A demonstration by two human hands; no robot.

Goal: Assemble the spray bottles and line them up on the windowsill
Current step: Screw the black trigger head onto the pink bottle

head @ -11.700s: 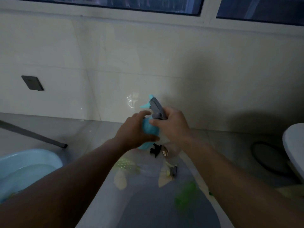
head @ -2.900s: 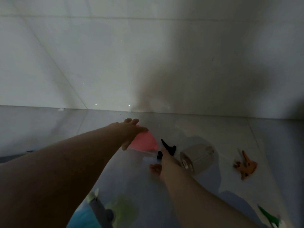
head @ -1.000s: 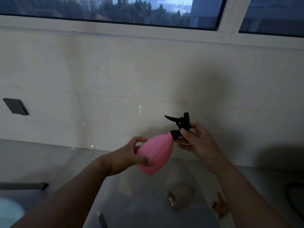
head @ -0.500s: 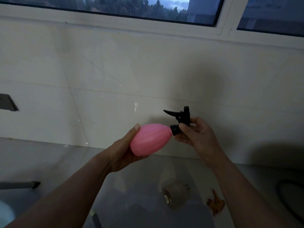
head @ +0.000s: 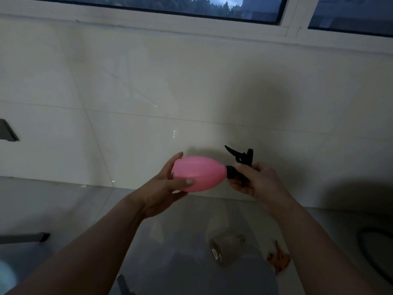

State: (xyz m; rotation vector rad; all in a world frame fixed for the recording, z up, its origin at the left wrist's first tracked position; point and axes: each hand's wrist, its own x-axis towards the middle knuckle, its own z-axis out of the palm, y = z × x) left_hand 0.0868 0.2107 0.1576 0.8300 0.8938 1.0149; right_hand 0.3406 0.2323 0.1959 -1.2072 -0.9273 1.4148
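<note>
The pink bottle [head: 195,176] lies on its side in mid-air in front of the tiled wall [head: 127,81], neck pointing right. The left hand [head: 163,192] cups its base end: fingers curl behind the body, thumb lies across the front. The black trigger head [head: 239,161] sits at the neck. The right hand [head: 255,182] pinches the head's collar between thumb and curled fingers. Both forearms extend forward. On the floor below lie a clear bottle [head: 227,249] and an orange trigger head [head: 279,259].

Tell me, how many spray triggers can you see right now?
2: a black spray trigger at the pink bottle neck, gripped by the right hand; an orange spray trigger on the floor. Others may be hidden.
</note>
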